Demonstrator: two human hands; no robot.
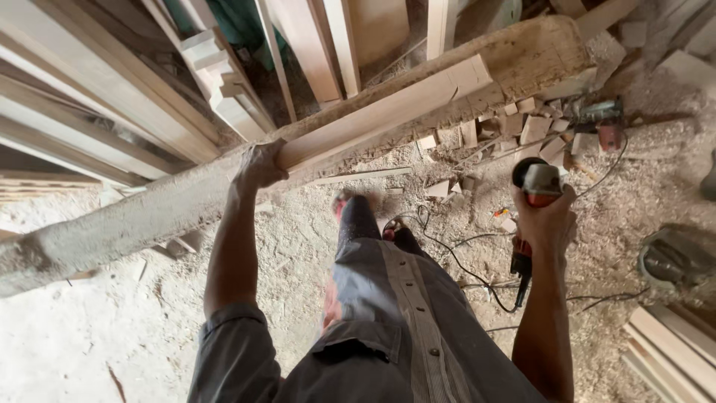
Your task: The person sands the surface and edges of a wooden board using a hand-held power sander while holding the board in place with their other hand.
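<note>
The left hand (pixel 259 166) is closed around the near end of one pale wooden board (pixel 384 113), which lies along one dusty beam (pixel 149 213). The right hand (pixel 546 218) grips one red angle grinder (pixel 538 186) firmly, held above the sawdust floor (pixel 298 246).

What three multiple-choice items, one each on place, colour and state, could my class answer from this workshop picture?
1. Where does the left hand rest?
A. on the end of a pale wooden plank
B. on the floor
C. on a cable

2. What colour is the body of the power tool in the right hand?
A. blue
B. red and black
C. yellow

3. How is the power tool held?
A. lying on the sawdust
B. hanging from a hook
C. gripped clear of the floor

Answers: 1 A, the fingers wrap the plank's near end; 2 B, red casing with black parts shows; 3 C, the hand closes round it above the sawdust.
</note>
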